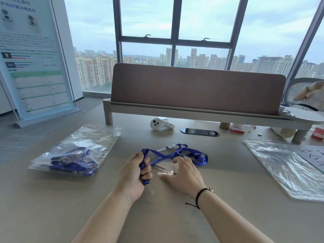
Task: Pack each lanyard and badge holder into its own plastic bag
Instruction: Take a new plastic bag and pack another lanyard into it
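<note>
We see the left hand [138,170] clenching the bunched blue lanyard [175,155] while the right hand [182,174] presses relaxed fingers onto the clear badge holder [165,170].

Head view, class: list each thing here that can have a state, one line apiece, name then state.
Left hand: gripping bunched lanyard strap.
Right hand: fingers spread, pressing on the badge holder.
Blue lanyard: loose, partly gathered, unbagged.
Clear badge holder: flat on the desk, unbagged.
Bags on the left: filled with lanyards.
Bags on the right: flat, apparently empty.
Window latches: down, windows closed.
</note>
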